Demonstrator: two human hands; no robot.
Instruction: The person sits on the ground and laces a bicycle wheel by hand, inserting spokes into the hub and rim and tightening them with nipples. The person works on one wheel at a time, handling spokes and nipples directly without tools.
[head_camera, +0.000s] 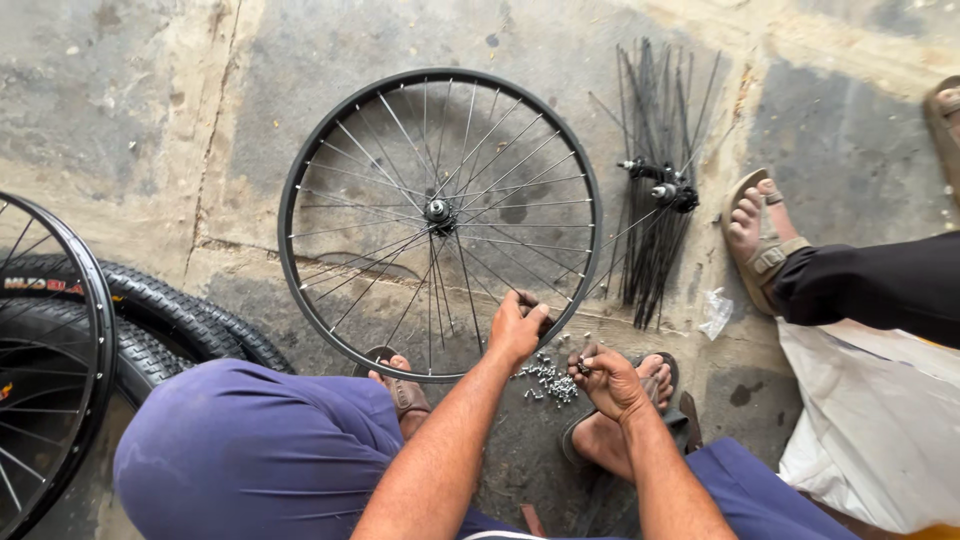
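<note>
— Black-rimmed bicycle wheel with thin silver wire spokes (440, 222): where is it lying?

— Flat on the stained concrete floor (150, 110), hub up, straight ahead of the crouching person, its near edge between their sandalled feet. Lying flat, both rim and spokes are within arm's reach.

— And the hands?

— The left hand (516, 326) rests on the near right part of the rim, fingers closed around the rim or a spoke end; which exactly I cannot tell. The right hand (607, 380) hovers just off the rim, fingertips pinched together on something tiny and metallic, too small to name for sure.

— Anything near that hand?

— A little heap of small silver metal nipples (545, 378) sits on the floor between the hands, touching neither, handy for picking.

— Further out?

— A bundle of loose black spokes with a dark hub (655, 190) lies to the wheel's right. Beyond it, another person's sandalled foot and dark trouser leg (800, 270). At far left, another black wheel leans over knobbly black rubber tyres (170, 310).
</note>
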